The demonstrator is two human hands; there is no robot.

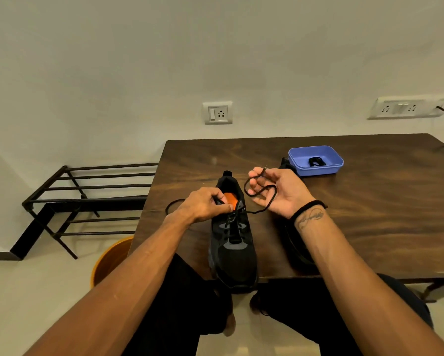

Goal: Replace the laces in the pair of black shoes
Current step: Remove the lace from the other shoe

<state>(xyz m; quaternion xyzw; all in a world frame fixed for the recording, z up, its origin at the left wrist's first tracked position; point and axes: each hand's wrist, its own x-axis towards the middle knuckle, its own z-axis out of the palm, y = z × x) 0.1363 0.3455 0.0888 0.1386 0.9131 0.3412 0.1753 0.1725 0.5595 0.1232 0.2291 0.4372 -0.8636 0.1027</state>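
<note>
Plainly, the shoe (232, 240) at the table's (357, 214) near edge is the thing to steer by, toe toward the person and heel away. Far to its left stands a black rack (87, 199) against the wall, and below that, nearer the person, an orange bucket (110, 258) on the floor. Just left of the shoe a loop of black lace (173, 202) lies out over the table's left edge. The left hand (205, 205) sits at the shoe's collar, fingers and thumb pinched together on the lace or the eyelet flap there — which of the two I cannot tell. Right of the shoe the right hand (275, 191) is raised palm-up, its fingers curled round the other lace end, which loops across the palm and trails back down to the top eyelets. Beyond that hand, farther right and toward the wall, a blue tray (295, 163) holds a coiled black lace (316, 161); the second shoe (296, 250) lies mostly hidden under the right forearm.

My reading is that lacing of this shoe is at its top eyelets, though whether the lace is going in or coming out is not shown. The next move would call for a firm pinch on the lace tip and a steady shoe — the left hand looks placed to brace it.
</note>
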